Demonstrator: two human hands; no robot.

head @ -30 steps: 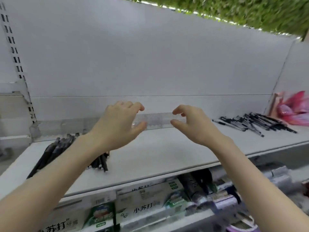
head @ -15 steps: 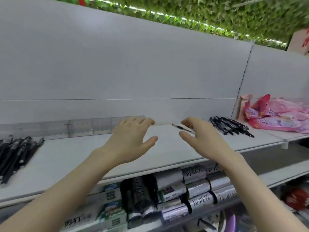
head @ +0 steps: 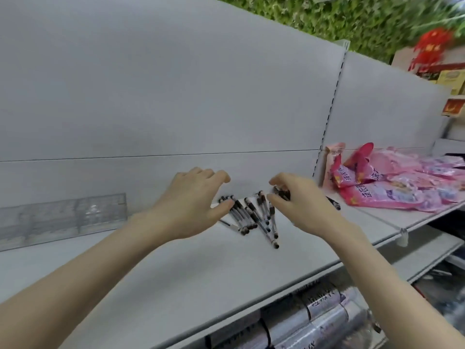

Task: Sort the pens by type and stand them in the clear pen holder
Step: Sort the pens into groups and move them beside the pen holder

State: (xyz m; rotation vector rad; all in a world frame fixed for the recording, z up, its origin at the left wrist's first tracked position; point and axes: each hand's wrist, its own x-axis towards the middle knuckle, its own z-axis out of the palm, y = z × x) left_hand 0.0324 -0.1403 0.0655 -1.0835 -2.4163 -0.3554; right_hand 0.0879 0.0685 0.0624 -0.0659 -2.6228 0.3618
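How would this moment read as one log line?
left hand: open over pens | right hand: pinching pens | clear pen holder: empty

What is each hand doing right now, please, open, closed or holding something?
Left hand: open, fingers spread over the pens, holding nothing.
Right hand: fingers curled at the pile's far end; a grip on a pen cannot be told.

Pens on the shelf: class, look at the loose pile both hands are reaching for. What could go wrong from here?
1. The pens lie crossed and fanned out, so the left hand and right hand may scatter some or mix types.
2. One pen's end points toward the front of the shelf; a nudge might roll it off.
3. The clear pen holder stands well to the left, so carried pens might slip on the way.
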